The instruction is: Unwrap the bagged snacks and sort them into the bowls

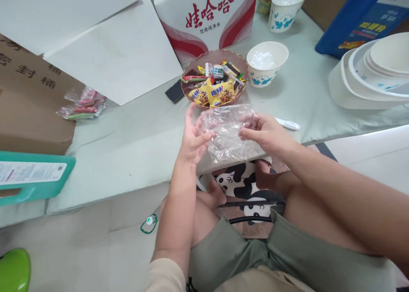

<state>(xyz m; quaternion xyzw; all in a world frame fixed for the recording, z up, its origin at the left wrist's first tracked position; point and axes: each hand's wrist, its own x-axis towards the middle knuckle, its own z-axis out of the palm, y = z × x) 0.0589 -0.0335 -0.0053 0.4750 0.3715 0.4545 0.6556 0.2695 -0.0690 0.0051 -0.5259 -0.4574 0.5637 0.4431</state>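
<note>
Between my hands, a clear plastic bag (pixel 228 134) is stretched out above the table's front edge. My left hand (pixel 194 136) grips its left side, thumb laid over the film and fingers partly behind it. On the other side, my right hand (pixel 263 130) pinches the bag between thumb and fingers. The bag looks crinkled, and I see nothing inside it. Just beyond it stands a gold-rimmed bowl (pixel 188 97) of wrapped snacks, with yellow cookie packets (pixel 220 93) at the front. A paper cup (pixel 263 75) with clear plastic in it is right of the bowl.
A white-and-red carton (pixel 207 24) stands behind the bowl. A dark flat object (pixel 175 92) lies left of it, and a white pen-like item (pixel 288 124) lies to the right. White tubs (pixel 340 85) are at right. Candy in plastic (pixel 84 104) lies by the brown box (pixel 28 113).
</note>
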